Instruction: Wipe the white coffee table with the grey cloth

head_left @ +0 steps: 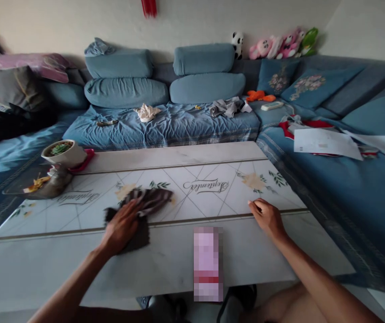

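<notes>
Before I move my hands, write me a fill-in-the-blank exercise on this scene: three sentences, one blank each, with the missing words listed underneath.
1. The dark cloth lies under your ____ hand.
2. The word printed in script on the tabletop reads "____".
3. The black-and-white plush toy on the sofa back is a ____.

Missing words: left; September; panda.
</notes>
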`<state>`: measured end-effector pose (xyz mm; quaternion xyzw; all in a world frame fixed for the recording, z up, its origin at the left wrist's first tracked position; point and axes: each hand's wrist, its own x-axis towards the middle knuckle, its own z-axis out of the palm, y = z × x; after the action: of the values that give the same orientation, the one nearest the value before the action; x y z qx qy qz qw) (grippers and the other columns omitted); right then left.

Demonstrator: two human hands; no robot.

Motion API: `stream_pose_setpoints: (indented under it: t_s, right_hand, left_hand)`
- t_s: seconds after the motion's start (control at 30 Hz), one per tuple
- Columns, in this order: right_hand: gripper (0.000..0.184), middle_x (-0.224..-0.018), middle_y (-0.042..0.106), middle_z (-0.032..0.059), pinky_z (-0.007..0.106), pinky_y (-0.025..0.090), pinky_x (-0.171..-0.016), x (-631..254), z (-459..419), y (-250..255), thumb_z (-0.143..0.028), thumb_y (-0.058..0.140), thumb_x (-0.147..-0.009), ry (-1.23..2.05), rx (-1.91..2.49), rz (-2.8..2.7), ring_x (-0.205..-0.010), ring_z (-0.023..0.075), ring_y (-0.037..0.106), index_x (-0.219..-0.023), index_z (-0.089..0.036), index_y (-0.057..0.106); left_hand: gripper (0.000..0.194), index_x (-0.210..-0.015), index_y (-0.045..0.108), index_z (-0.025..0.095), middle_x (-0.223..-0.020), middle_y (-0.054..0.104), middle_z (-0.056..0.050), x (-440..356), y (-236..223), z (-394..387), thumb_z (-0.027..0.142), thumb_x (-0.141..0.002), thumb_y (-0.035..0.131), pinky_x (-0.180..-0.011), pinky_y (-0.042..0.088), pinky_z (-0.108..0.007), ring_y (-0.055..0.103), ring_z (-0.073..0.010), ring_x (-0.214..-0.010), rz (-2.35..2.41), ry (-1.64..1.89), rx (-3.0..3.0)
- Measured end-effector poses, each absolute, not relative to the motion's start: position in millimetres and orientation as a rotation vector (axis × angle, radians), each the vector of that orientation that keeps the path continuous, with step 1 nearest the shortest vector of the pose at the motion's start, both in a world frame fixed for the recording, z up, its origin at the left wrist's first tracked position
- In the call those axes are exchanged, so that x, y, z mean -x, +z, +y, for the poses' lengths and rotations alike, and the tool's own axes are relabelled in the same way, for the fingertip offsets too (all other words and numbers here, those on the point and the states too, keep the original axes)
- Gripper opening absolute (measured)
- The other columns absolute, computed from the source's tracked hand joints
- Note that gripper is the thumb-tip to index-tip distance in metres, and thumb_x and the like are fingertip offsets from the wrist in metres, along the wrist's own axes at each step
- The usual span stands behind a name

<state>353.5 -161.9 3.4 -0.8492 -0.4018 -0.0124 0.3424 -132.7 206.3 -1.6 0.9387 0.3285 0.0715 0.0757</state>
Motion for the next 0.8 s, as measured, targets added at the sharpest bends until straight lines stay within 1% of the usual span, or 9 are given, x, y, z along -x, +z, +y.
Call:
stream_pose_setpoints:
  t_s: [0.1,0.2,0.27,0.33,0.47,0.53,0.67,0.73,0.8]
  right_hand:
    - [0.038,-0.118,0.082,0.0167,0.043,0.057,-0.102,-356.6,-156.2,-8.9,-0.053,0.051,-0.112,-0.215,2.147,-1.18,-0.112,0.0312,0.075,-0.101,-0.024,0.073]
    - [0.048,-0.158,0.069,0.0249,0.057,0.053,-0.123,-357.2,-149.7,-20.1,-0.047,0.048,-0.117,-0.407,2.172,-1.302,-0.149,0.0388,0.064,-0.145,-0.014,0.07]
    - [0.055,-0.166,0.064,0.027,0.059,0.052,-0.128,-357.1,-147.4,-25.2,-0.045,0.046,-0.119,-0.458,2.229,-1.356,-0.155,0.0402,0.06,-0.157,-0.009,0.063]
    - [0.058,-0.166,0.064,0.0269,0.06,0.051,-0.129,-357.4,-146.4,-27.4,-0.044,0.045,-0.12,-0.467,2.27,-1.386,-0.156,0.0404,0.059,-0.163,-0.009,0.06]
    - [0.059,-0.165,0.066,0.0249,0.061,0.053,-0.13,-359.6,-144.5,-25.3,-0.042,0.043,-0.119,-0.47,2.291,-1.382,-0.155,0.039,0.062,-0.168,-0.012,0.059]
    - [0.058,-0.164,0.067,0.0241,0.06,0.055,-0.129,-361.2,-145.0,-23.8,-0.041,0.042,-0.119,-0.479,2.282,-1.39,-0.153,0.0379,0.064,-0.166,-0.013,0.061]
    - [0.058,-0.16,0.07,0.0232,0.06,0.061,-0.122,-366.8,-156.5,-28.6,-0.042,0.041,-0.118,-0.531,2.243,-1.433,-0.148,0.0389,0.069,-0.165,-0.015,0.061]
    - [0.06,-0.159,0.071,0.0218,0.062,0.063,-0.119,-374.7,-162.8,-38.3,-0.045,0.043,-0.116,-0.564,2.187,-1.459,-0.146,0.0408,0.07,-0.168,-0.019,0.059]
    - [0.057,-0.155,0.073,0.0186,0.064,0.066,-0.113,-386.6,-160.1,-51.8,-0.047,0.047,-0.115,-0.613,2.093,-1.458,-0.14,0.0419,0.074,-0.167,-0.027,0.061]
  left_hand:
    - [0.074,-0.179,0.049,0.036,-0.181,0.054,0.005,174.1,14.2,272.4,0.039,-0.106,0.038,-0.146,0.033,-0.053,0.041,-0.0308,-0.174,1.475,0.264,-2.66]
    - [0.068,-0.176,0.05,0.013,-0.184,0.05,-0.013,129.6,45.6,320.6,0.033,-0.112,0.035,-0.143,0.035,-0.056,0.044,-0.0353,-0.172,1.825,0.235,-2.483]
    - [0.064,-0.168,0.054,-0.001,-0.18,0.049,-0.027,67.0,64.2,335.3,0.027,-0.112,0.039,-0.14,0.038,-0.058,0.047,-0.0398,-0.167,1.89,0.229,-2.427]
    - [0.06,-0.164,0.058,-0.003,-0.177,0.051,-0.031,-6.9,73.9,334.0,0.021,-0.111,0.042,-0.135,0.041,-0.06,0.051,-0.042,-0.163,1.814,0.259,-2.459]
    - [0.055,-0.161,0.065,0.006,-0.177,0.055,-0.024,-139.7,65.1,275.1,0.018,-0.111,0.044,-0.137,0.038,-0.054,0.051,-0.0369,-0.165,1.316,0.325,-2.672]
    - [0.056,-0.163,0.066,0.011,-0.18,0.054,-0.018,-170.0,53.9,227.4,0.021,-0.109,0.054,-0.141,0.035,-0.048,0.048,-0.0327,-0.168,1.031,0.329,-2.753]
    - [0.069,-0.168,0.063,0.019,-0.183,0.05,-0.012,-100.4,22.6,170.2,0.022,-0.099,0.066,-0.144,0.039,-0.048,0.047,-0.0311,-0.171,0.592,0.329,-2.849]
    - [0.077,-0.176,0.055,0.024,-0.188,0.041,-0.009,-2.1,1.2,174.2,0.021,-0.099,0.062,-0.145,0.039,-0.053,0.041,-0.0311,-0.175,0.515,0.37,-2.892]
    - [0.083,-0.182,0.045,0.034,-0.191,0.035,-0.002,118.6,-18.5,188.1,0.02,-0.101,0.057,-0.143,0.043,-0.056,0.038,-0.0305,-0.177,0.733,0.442,-2.918]
